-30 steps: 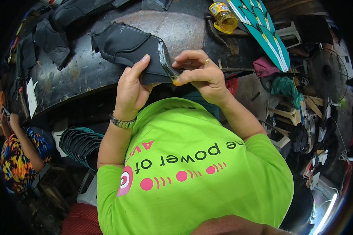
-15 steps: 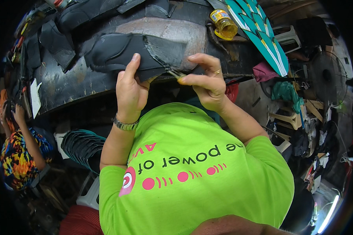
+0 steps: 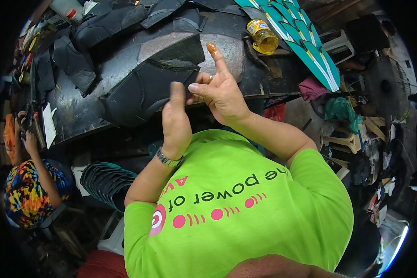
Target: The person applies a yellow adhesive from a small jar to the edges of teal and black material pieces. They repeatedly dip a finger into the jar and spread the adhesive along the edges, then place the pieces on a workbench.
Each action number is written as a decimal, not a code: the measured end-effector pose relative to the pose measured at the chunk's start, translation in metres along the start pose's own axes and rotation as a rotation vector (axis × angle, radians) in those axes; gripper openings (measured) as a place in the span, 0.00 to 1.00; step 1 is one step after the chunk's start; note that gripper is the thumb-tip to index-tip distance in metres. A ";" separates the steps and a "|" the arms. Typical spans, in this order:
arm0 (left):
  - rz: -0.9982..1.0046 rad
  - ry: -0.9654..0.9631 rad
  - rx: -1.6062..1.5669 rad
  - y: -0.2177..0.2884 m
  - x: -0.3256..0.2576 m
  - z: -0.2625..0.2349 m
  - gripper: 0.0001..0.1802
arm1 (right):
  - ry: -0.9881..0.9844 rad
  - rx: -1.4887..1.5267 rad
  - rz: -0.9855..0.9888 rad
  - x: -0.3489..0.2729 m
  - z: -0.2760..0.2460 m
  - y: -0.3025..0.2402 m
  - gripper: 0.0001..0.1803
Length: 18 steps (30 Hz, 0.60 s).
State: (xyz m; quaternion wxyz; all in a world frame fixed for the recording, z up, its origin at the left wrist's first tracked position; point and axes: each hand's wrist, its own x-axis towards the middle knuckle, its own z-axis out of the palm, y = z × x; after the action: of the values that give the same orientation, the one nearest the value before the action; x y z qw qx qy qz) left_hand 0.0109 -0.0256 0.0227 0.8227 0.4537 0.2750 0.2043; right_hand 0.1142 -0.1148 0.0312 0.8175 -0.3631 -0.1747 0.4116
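Observation:
A black shoe upper [image 3: 143,88] with curved seams is held over the near edge of the dark worktable [image 3: 83,111]. My left hand [image 3: 175,123] grips its near side, thumb on top and the other fingers hidden underneath. At the upper's right edge, my right hand [image 3: 224,95] pinches with thumb and curled fingers. Its index finger points away from the upper, the tip coated with shiny amber paste [image 3: 211,48]. Beyond that hand stands an open glass jar [image 3: 263,37] holding similar amber paste.
More black uppers [image 3: 72,60] lie at the table's far left. Overlapping teal pieces with white strips [image 3: 306,46] spread at the far right. A stack of dark curved pieces [image 3: 104,180] is left of me. Another person [image 3: 32,185] works at far left; a fan [image 3: 387,83] stands right.
The upper has turned and tilted, its flap now raised at the far side. My right hand has moved left to its edge, index finger lifted clear. My left hand has shifted slightly right and nearer.

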 end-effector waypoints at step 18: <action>-0.101 -0.451 0.481 0.106 0.049 -0.078 0.32 | -0.157 -0.163 -0.222 0.032 0.013 -0.024 0.56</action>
State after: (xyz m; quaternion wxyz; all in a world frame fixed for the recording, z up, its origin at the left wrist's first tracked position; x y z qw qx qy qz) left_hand -0.0101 0.1061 0.0667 0.7413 0.6544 0.1485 -0.0131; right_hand 0.1391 -0.0932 0.0570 0.8096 -0.3735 -0.3098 0.3303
